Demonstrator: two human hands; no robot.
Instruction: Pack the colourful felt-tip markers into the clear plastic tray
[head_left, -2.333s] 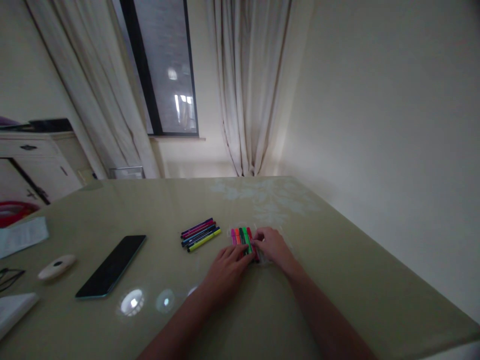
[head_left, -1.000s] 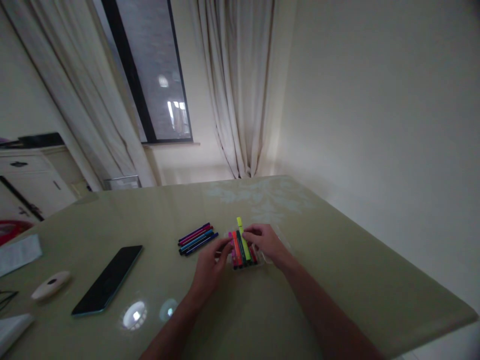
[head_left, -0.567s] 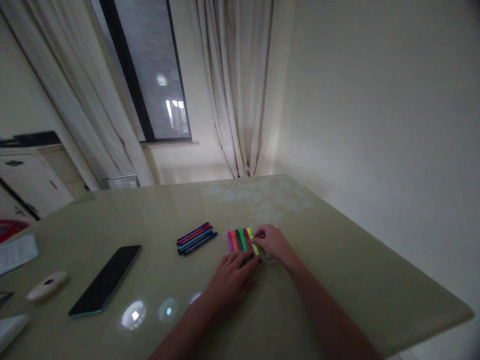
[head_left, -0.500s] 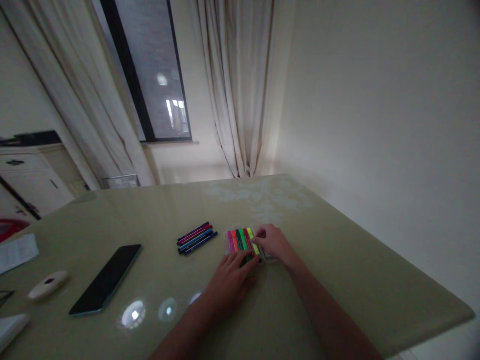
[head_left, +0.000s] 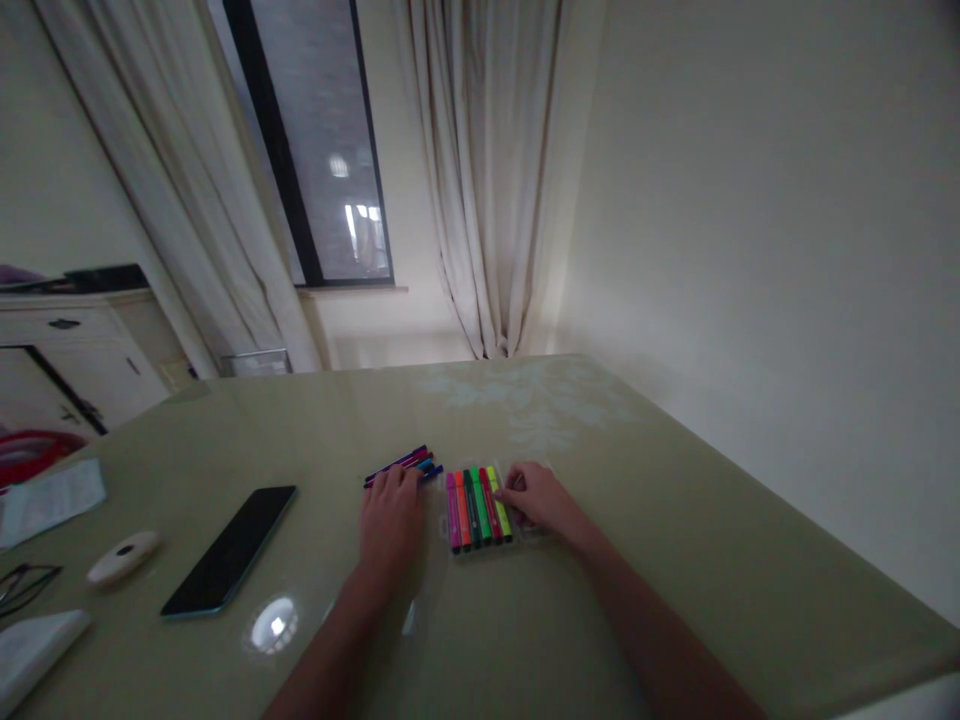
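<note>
A clear plastic marker case lies on the table with several felt-tip markers side by side in it: purple, orange, dark green, bright green, red and yellow. My right hand is at the case's right side, its fingers bent together on the edge by the yellow marker. Part of the case is hidden under that hand. My left hand lies over a small group of dark, red and blue markers left of the case. Its fingers are stretched forward onto them, and the fingertips are only partly visible.
On the left of the table are a black phone, a white oval object, glasses, a white box-like thing and a folded paper or cloth. A wall stands at the right.
My left hand has moved left from the case's front edge onto the loose markers, uncovering the row in the case. My right hand stays at the case's right side. The view has shifted slightly.
</note>
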